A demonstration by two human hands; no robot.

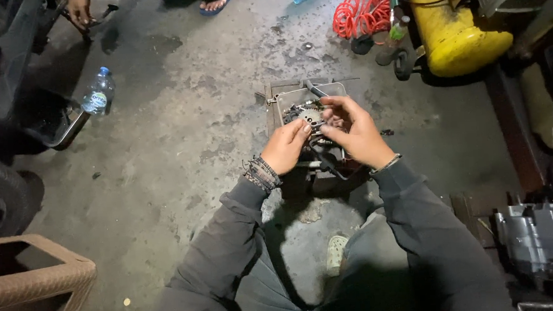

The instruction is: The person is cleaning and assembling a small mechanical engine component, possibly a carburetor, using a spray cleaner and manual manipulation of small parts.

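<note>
We have both hands raised over the concrete floor (180,116), clamped together on a small metal engine part (312,117) with a round disc face. Our left hand (285,147) pinches its edge from seven o'clock and our right hand (354,132) curls around it from three o'clock, fingers (333,102) bent over the top, a grip that seems meant to steady the piece while we look at its face. It hangs just above a grey metal tray (286,98) at twelve o'clock, probably so anything loose drops in there. A plastic water bottle (98,92) stands at ten o'clock, well apart. A yellow compressor tank (453,36) and a coiled red hose (363,12) lie at one o'clock. At eleven o'clock another person's hand (79,9) holds a dark tool we cannot make out.
</note>
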